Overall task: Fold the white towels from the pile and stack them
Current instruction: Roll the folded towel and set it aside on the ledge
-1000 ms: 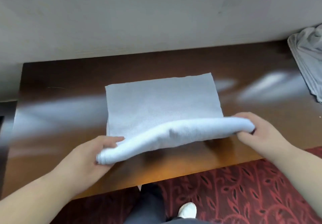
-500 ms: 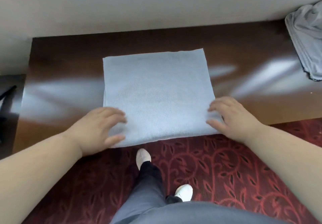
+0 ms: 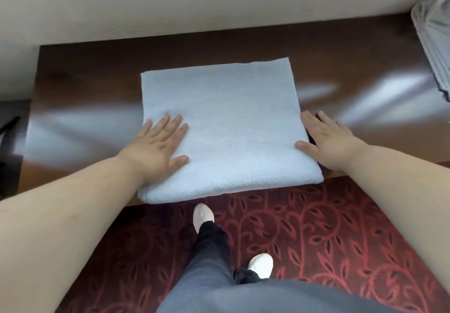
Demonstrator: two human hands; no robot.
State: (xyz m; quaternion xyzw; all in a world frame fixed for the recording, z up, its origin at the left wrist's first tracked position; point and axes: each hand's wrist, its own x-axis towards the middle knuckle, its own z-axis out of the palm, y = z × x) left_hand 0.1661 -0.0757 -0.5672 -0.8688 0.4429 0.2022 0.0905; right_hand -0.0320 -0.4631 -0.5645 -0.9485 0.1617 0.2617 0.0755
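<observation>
A folded white towel [image 3: 226, 127] lies flat on the dark wooden table [image 3: 87, 73], its near folded edge hanging slightly over the table's front edge. My left hand [image 3: 158, 147] presses flat on the towel's near left part, fingers straight and spread. My right hand [image 3: 326, 143] lies flat against the towel's right edge, thumb on the towel, fingers on the table beside it. A pile of white towels [image 3: 433, 37] sits at the far right of the table, partly cut off by the frame.
A pale wall [image 3: 194, 3] runs right behind the table. Below the front edge is a red patterned carpet [image 3: 328, 234], with my legs and white shoes [image 3: 203, 215] on it. A dark object [image 3: 9, 127] stands at the table's left end.
The lifted near edge of the towel was laid down, finishing a fold. Both hands then let go and flattened out, the left smoothing the top and the right sliding to the towel's right side.
</observation>
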